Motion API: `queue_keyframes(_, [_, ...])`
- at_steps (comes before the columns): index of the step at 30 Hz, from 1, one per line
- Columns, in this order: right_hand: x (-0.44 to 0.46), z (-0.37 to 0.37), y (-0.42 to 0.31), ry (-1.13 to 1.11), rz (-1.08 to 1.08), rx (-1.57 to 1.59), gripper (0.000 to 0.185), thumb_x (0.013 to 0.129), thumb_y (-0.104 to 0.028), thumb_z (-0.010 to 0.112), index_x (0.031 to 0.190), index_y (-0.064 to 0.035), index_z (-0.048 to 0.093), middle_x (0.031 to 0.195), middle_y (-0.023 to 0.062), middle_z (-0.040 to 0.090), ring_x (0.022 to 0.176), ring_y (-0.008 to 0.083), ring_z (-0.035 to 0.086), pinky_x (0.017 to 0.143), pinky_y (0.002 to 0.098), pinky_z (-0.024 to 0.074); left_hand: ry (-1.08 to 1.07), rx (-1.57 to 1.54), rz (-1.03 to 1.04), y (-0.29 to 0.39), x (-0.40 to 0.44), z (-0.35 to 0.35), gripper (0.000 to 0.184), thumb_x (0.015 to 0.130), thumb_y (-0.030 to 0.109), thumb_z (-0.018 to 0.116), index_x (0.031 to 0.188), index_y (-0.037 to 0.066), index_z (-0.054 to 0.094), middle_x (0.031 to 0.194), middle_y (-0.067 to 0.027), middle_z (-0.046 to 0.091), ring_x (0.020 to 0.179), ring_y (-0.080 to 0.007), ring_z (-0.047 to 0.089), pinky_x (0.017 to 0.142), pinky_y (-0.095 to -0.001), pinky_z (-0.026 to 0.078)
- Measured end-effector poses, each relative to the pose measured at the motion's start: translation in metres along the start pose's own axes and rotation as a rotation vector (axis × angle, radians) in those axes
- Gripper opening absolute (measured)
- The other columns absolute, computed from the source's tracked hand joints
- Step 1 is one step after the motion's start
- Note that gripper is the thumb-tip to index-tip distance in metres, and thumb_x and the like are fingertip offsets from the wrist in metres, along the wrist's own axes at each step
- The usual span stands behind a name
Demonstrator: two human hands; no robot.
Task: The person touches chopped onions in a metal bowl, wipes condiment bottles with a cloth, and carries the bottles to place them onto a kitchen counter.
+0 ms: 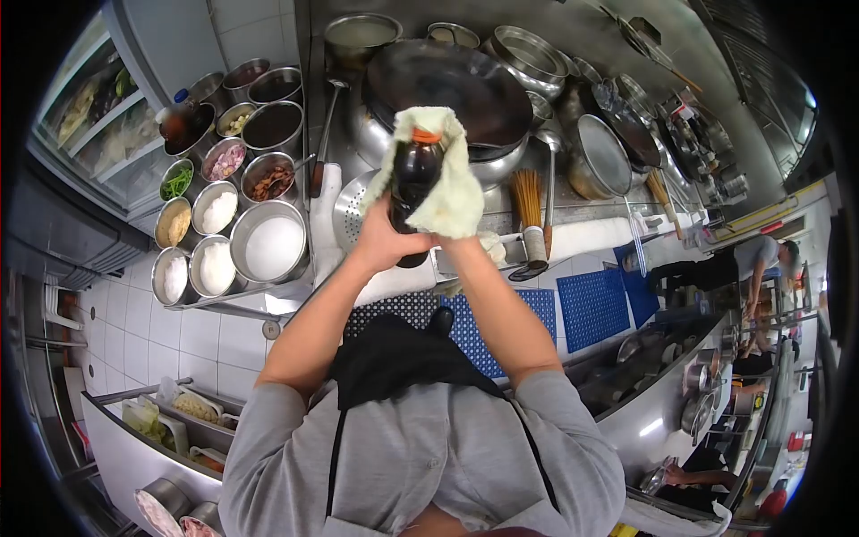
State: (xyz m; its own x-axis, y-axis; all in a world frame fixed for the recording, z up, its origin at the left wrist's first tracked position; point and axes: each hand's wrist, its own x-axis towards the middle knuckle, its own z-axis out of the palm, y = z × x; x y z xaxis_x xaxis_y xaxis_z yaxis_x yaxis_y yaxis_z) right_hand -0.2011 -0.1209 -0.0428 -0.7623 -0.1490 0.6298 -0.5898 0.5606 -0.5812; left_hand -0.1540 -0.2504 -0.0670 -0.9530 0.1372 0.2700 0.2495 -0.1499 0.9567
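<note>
A dark glass bottle point(417, 168) with an orange cap stands out in front of me, held between both hands. My left hand point(390, 236) is wrapped round its lower part, thumb across the front. A pale, fluffy cloth point(455, 192) drapes behind the bottle's neck and along its right side. Under that cloth, my right hand point(458, 250) presses it against the bottle; most of its fingers are hidden. Beyond the bottle sits a large dark wok point(447, 85) on the stove. Near my left hand lies a perforated metal strainer point(347, 215).
Metal pots of sauces, chopped ingredients and white powders crowd a rack point(224, 305) on the left. A bamboo brush point(528, 201) and a ladle point(549, 143) are right of the wok. Behind me is a steel counter point(116, 430). Another person point(743, 264) works at far right.
</note>
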Motion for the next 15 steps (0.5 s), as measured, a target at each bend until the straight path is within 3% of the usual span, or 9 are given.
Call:
queue_keyframes(2, [-0.013,0.002,-0.008,-0.055,0.083,0.018,0.051,0.086,-0.026,0.065,0.129,-0.0009,0.051,0.116,0.0178,0.062,0.106,0.0334,0.062,0.088,0.0387,0.0494,0.116,0.011,0.156,-0.007,0.002,0.002,0.071,0.061,0.016,0.088,0.122,0.000,0.054,0.108,-0.0109,0.067,0.096,-0.0192,0.065,0.087,-0.0323,0.050])
queue_keyframes(4, [-0.021,0.011,-0.022,-0.013,0.283,0.411,0.049,0.089,-0.023,0.063,0.130,0.0008,0.049,0.114,0.0167,0.062,0.107,0.0325,0.061,0.091,0.0382,0.0480,0.213,0.216,0.084,-0.007,0.004,0.000,0.067,0.066,0.015,0.085,0.122,-0.001,0.051,0.101,-0.0108,0.070,0.091,-0.0188,0.067,0.084,-0.0327,0.052])
queue_keyframes(5, [-0.029,0.019,-0.028,0.126,0.074,0.432,0.045,0.092,-0.021,0.060,0.129,0.0018,0.047,0.111,0.0140,0.062,0.104,0.0281,0.062,0.089,0.0374,0.0478,0.258,0.319,0.048,-0.006,0.005,-0.001,0.066,0.069,0.014,0.084,0.123,-0.002,0.050,0.098,-0.0107,0.071,0.089,-0.0186,0.069,0.082,-0.0329,0.053])
queue_keyframes(8, [-0.024,0.007,-0.042,0.141,0.054,0.544,0.039,0.094,-0.020,0.057,0.126,0.0008,0.048,0.109,0.0116,0.062,0.099,0.0238,0.061,0.087,0.0354,0.0482,0.377,0.385,0.153,-0.009,0.007,0.000,0.061,0.066,0.020,0.085,0.113,0.001,0.051,0.089,-0.0201,0.068,0.081,-0.0357,0.069,0.072,-0.0395,0.053])
queue_keyframes(9, [-0.021,0.006,-0.042,0.118,0.216,0.746,0.030,0.095,-0.017,0.053,0.119,0.0010,0.051,0.106,0.0100,0.062,0.096,0.0190,0.061,0.084,0.0319,0.0487,0.379,0.460,0.230,-0.007,0.003,0.000,0.061,0.067,0.020,0.082,0.115,0.000,0.050,0.089,-0.0197,0.067,0.082,-0.0376,0.069,0.073,-0.0403,0.053])
queue_keyframes(10, [-0.015,0.005,-0.033,0.109,0.337,1.040,0.025,0.097,-0.015,0.049,0.116,0.0011,0.053,0.103,0.0085,0.063,0.093,0.0162,0.061,0.083,0.0300,0.0493,0.354,0.487,0.239,0.000,0.000,0.003,0.061,0.066,0.021,0.082,0.115,0.000,0.051,0.088,-0.0203,0.067,0.081,-0.0377,0.069,0.072,-0.0406,0.053])
queue_keyframes(12, [0.018,-0.012,-0.036,0.037,0.249,0.908,0.022,0.097,-0.013,0.051,0.115,-0.0007,0.055,0.101,0.0080,0.063,0.092,0.0151,0.062,0.080,0.0300,0.0511,0.303,0.542,0.265,0.015,-0.002,0.007,0.062,0.065,0.021,0.082,0.114,-0.001,0.051,0.088,-0.0215,0.066,0.081,-0.0378,0.068,0.071,-0.0410,0.053])
queue_keyframes(13, [0.031,-0.018,-0.029,-0.078,0.260,0.976,0.022,0.096,-0.012,0.054,0.115,-0.0016,0.055,0.102,0.0081,0.064,0.092,0.0151,0.062,0.079,0.0301,0.0518,0.223,0.480,0.134,0.018,-0.003,0.004,0.063,0.062,0.020,0.083,0.113,-0.002,0.054,0.092,-0.0159,0.067,0.084,-0.0302,0.068,0.075,-0.0376,0.053])
queue_keyframes(15, [0.053,-0.027,-0.015,-0.315,0.279,1.104,0.023,0.093,-0.009,0.059,0.115,-0.0034,0.057,0.104,0.0083,0.064,0.091,0.0152,0.063,0.077,0.0305,0.0534,-0.043,0.183,0.035,0.009,0.002,-0.010,0.062,0.061,0.020,0.085,0.112,-0.001,0.056,0.096,-0.0108,0.066,0.089,-0.0232,0.066,0.079,-0.0344,0.051])
